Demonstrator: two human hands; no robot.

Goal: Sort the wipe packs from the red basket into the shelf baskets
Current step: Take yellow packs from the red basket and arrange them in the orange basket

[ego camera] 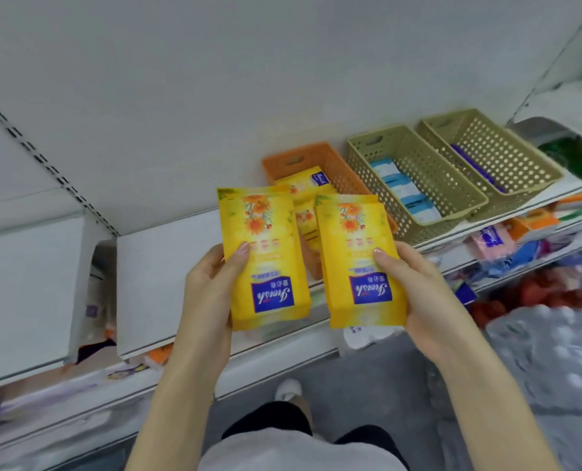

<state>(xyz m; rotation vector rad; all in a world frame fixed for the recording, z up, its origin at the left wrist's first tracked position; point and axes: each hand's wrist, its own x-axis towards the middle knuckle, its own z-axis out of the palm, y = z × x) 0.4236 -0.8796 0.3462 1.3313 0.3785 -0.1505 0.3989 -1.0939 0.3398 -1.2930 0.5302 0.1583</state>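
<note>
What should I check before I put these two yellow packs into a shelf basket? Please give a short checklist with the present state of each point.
1. Grip of the left hand on the first yellow pack: ok.
2. Grip of the right hand on the second yellow pack: ok.
3. Matching basket found: the orange basket already contains stored yellow packs of the same look: ok.
4. Free room in the orange basket: cannot tell, the held packs hide its front.
5. Other baskets ruled out: the middle beige basket contains blue packs, the far beige basket a purple pack: ok.

Forearms forward, left hand (208, 287) grips the left pack (265, 232), right hand (418, 290) the right pack (352, 239).
</note>
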